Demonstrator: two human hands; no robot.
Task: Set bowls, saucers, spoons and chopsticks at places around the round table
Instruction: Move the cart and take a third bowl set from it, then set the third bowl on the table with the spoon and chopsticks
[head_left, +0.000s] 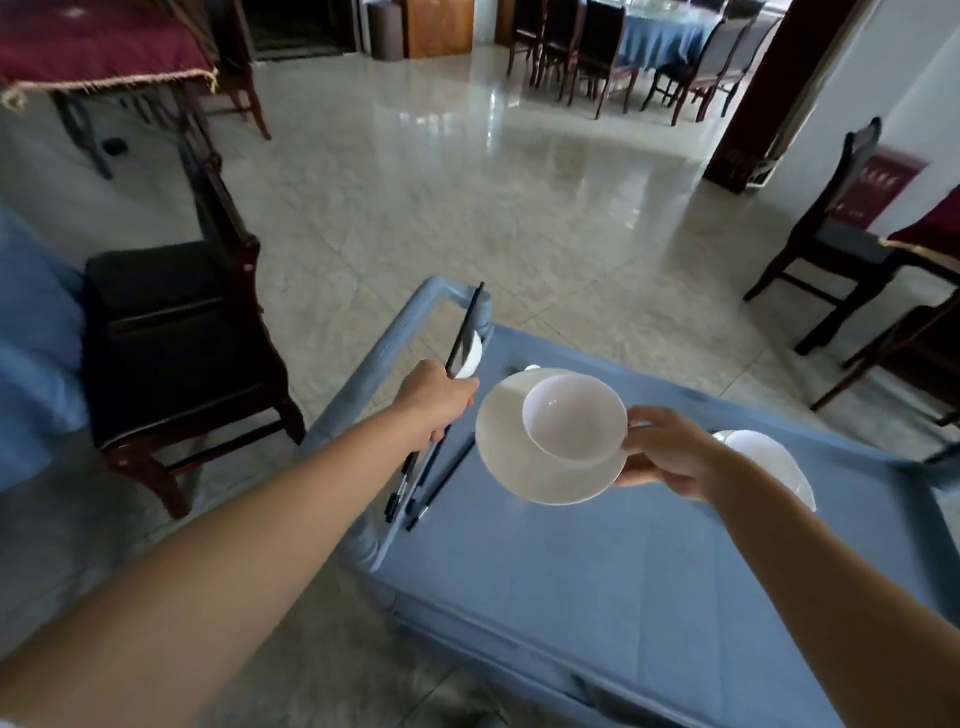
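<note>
My right hand (667, 454) grips the edge of a white saucer (524, 473) with a white bowl (574, 418) sitting in it, tilted and lifted above the blue service cart (597, 571). My left hand (434, 397) holds a pair of black chopsticks (465, 330) pointing up and away, together with a white spoon (470, 356) whose bowl shows behind them. More black chopsticks (439, 486) lie on the cart's left side. Another white bowl (774, 467) stands on the cart behind my right wrist.
A dark wooden chair (176, 332) stands left of the cart, beside a blue tablecloth (31, 338) at the left edge. More chairs (831, 244) stand at the right. A round table with a blue cloth (670, 36) and chairs is far across the tiled floor.
</note>
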